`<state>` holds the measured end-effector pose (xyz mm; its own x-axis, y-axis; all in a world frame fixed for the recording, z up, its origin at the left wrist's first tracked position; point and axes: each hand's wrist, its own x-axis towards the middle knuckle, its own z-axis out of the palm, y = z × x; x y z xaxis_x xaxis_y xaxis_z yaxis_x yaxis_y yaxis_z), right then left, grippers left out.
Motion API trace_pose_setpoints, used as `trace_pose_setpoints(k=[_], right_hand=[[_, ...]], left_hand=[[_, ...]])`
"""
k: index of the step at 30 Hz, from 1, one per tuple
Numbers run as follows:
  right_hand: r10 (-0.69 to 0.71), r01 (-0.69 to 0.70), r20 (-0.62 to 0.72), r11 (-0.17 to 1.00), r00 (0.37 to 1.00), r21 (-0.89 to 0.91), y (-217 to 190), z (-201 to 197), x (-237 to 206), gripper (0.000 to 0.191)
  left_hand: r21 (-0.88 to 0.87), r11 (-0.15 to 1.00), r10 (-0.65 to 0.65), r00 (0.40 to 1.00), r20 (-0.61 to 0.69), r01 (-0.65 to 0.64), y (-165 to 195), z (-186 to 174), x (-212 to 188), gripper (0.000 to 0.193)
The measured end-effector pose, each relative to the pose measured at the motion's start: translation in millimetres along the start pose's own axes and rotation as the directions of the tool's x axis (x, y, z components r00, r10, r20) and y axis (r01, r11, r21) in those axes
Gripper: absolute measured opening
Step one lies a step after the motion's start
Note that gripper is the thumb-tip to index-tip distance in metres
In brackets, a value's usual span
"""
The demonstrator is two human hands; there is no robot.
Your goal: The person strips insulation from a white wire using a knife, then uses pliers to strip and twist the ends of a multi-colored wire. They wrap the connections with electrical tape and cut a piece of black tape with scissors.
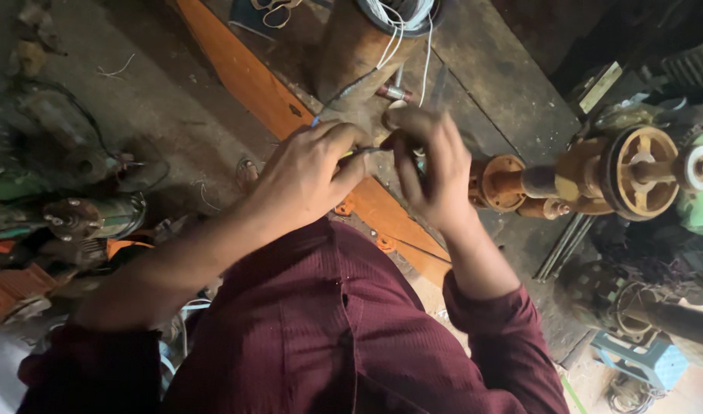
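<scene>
Everything here is placed against the tall rusty-brown cylinder with white winding wires spilling from its top [359, 54], which stands on the dark, oily wooden table [489, 84] with an orange-painted edge.

Far to the left of that cylinder, on the floor, lies a heap of grimy green and grey motor housings [75, 207]. Closer in, just below and left of the cylinder's foot, the person's left hand [309, 172] is curled tight, its grip pinched shut on a thin dark tool or wire end with a yellowish streak [360, 152]; which of the two it is I cannot make out. Directly beneath the cylinder, the white and blue leads [401, 34] hang down towards the hands. Just right of the left hand, the right hand [432, 172] has its fingers bent closed around the other end of the same small piece, thumb up near a pale round bit; what exactly it clamps is hidden by the fingers.

To my eye the step in hand is joining or stripping a lead from the winding. The next move would call for a steady pinch from both hands and slack in the lead.

Well to the right of the cylinder sits a rusty orange flanged pump with a spoked wheel [635, 172].
</scene>
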<state>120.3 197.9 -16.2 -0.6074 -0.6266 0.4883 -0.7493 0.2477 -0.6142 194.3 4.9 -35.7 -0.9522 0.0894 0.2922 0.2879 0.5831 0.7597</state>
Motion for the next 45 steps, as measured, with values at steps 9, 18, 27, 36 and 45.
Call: trace_pose_setpoints(k=[9,18,27,36,45], right_hand=[[-0.659,0.617,0.101,0.624,0.745,-0.479,30,0,-9,0.029],[0.123,-0.081,0.105,0.937,0.987,-0.341,18,12,39,0.018],[-0.141,0.135,-0.019,0.971,0.990,-0.197,8,4,-12,0.030],[-0.302,0.281,0.000,0.886,0.953,-0.369,12,-7,2,0.023],[0.151,-0.113,0.101,0.944,0.983,-0.309,9,12,40,0.014]], left_hand=[[0.023,0.997,0.080,0.997,-0.002,-0.080,11,-10,-4,0.019],[0.407,0.885,0.289,0.952,-0.098,-0.227,5,6,-9,0.034],[-0.092,0.995,-0.045,0.997,0.058,0.050,2,-11,5,0.020],[0.194,0.962,0.192,0.981,0.016,-0.191,15,-10,-10,0.030],[0.367,0.917,0.187,0.981,-0.044,-0.158,6,7,-13,0.027]])
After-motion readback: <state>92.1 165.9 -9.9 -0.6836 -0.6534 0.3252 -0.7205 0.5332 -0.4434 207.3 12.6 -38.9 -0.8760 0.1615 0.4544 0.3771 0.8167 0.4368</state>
